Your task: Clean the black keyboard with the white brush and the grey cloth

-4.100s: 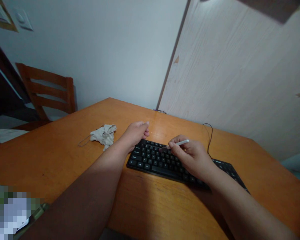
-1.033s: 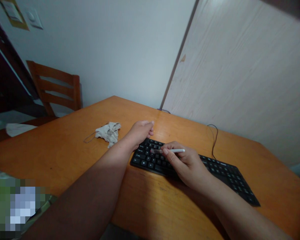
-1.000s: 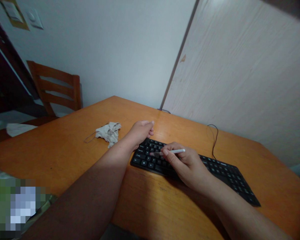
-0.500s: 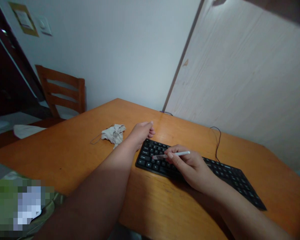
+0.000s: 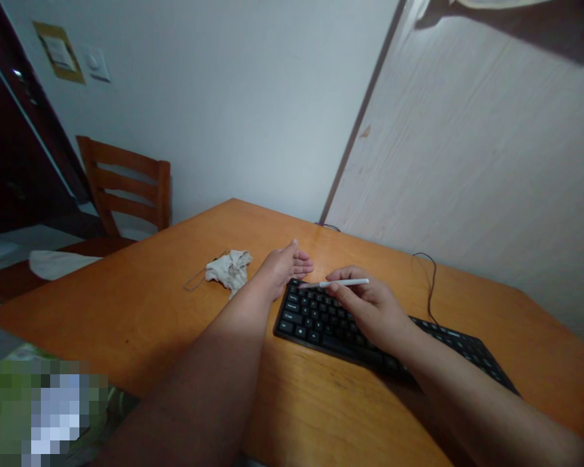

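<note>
A black keyboard (image 5: 321, 318) lies on the orange wooden table (image 5: 141, 311). My right hand (image 5: 370, 308) hovers over its left half, fingers pinched on a thin white stick (image 5: 343, 283) that points left, its tip just above the top key row. My left hand (image 5: 285, 267) rests at the keyboard's upper left corner with the fingers stretched out and apart, holding nothing. Both forearms reach in from the bottom of the view.
A crumpled beige cloth with a loop (image 5: 228, 269) lies on the table left of my left hand. The keyboard's black cable (image 5: 431, 279) runs toward the pale wood-grain wall panel. A wooden chair (image 5: 126, 188) stands beyond the table's far left corner.
My left hand has opened from a loose curl to spread fingers. The white stick has lifted from the keys toward the keyboard's top edge. The view has shifted left.
</note>
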### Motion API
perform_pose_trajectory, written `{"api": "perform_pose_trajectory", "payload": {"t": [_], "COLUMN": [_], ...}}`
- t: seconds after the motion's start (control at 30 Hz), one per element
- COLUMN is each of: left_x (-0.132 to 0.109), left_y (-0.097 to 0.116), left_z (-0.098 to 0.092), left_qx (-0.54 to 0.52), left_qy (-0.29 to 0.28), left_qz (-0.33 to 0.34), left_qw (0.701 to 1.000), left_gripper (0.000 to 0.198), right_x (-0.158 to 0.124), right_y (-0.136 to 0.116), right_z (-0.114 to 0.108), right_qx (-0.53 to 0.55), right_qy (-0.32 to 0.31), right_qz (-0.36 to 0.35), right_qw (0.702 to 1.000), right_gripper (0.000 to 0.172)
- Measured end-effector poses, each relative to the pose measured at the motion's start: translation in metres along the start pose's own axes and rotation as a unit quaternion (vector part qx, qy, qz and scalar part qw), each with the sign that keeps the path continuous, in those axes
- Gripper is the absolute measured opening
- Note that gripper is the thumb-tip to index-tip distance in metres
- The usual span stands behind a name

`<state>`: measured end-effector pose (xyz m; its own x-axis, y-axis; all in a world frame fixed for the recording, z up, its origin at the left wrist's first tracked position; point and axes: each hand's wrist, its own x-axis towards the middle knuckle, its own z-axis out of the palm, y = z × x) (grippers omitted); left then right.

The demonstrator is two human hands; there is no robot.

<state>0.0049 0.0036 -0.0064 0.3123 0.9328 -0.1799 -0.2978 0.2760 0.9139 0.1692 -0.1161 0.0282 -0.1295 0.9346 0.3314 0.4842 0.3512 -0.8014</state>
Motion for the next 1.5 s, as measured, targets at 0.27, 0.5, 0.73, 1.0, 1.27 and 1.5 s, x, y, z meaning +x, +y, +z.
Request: {"api": "perform_pose_trajectory", "payload": {"t": [0.27,0.5,0.73,1.0,1.27,1.5], "left_x": [0.0,0.006,0.007,0.007,0.005,0.007], "left_y": [0.002,-0.002,-0.002,-0.003,0.0,-0.001], "left_z": [-0.002,-0.003,-0.004,-0.003,-0.001,-0.001], "left_qx": [-0.002,-0.006,-0.003,-0.005,0.0,0.002], "left_qy": [0.001,-0.004,0.002,-0.001,0.002,0.006], "left_qz": [-0.022,-0.011,-0.013,-0.007,-0.01,-0.019], "left_qw": [1.0,1.0,1.0,1.0,1.0,1.0], "left_gripper": [0.06,0.064,0.064,0.064,0.065,0.066], "right_x": [0.024,0.028,0.03,0.032,0.032,0.029], "right_y": [0.004,-0.013,-0.01,-0.012,-0.009,-0.007], "right_z": [0.013,0.003,0.014,0.011,0.007,0.002], "right_qx": [0.011,-0.122,-0.087,-0.09,-0.145,-0.136], "right_qy": [-0.058,0.003,-0.061,-0.037,-0.015,-0.04], "right_qz": [-0.028,-0.049,-0.07,-0.056,-0.014,-0.01], "right_qw": [0.998,0.991,0.992,0.994,0.989,0.99], "right_gripper": [0.015,0.012,0.013,0.012,0.012,0.012]}}
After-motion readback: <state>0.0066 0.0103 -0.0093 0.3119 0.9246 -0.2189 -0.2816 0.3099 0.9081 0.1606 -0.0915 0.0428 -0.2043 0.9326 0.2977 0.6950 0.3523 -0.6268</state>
